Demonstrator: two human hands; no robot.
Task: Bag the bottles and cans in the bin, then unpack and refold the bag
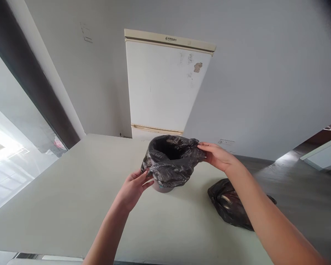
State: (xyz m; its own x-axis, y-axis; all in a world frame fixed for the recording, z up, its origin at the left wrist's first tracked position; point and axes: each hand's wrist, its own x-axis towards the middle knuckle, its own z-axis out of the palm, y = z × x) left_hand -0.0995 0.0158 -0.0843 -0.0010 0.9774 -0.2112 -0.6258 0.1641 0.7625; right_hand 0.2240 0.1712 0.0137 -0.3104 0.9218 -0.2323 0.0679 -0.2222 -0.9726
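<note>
The left hand (132, 188) pinches the bag (172, 172) at the bin's (162, 188) near left, the right hand (216, 156) at its far right; the bag gapes between.

Bag (173, 173), in the grip: glossy, crinkled plastic | Second bag (226, 209), right of grip: glossy plastic | Tabletop (79, 195), below grip: smooth, matt

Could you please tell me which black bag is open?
The bag over the bin, held by the left hand and right hand, gapes open. The other bag lies bunched on the table.
</note>
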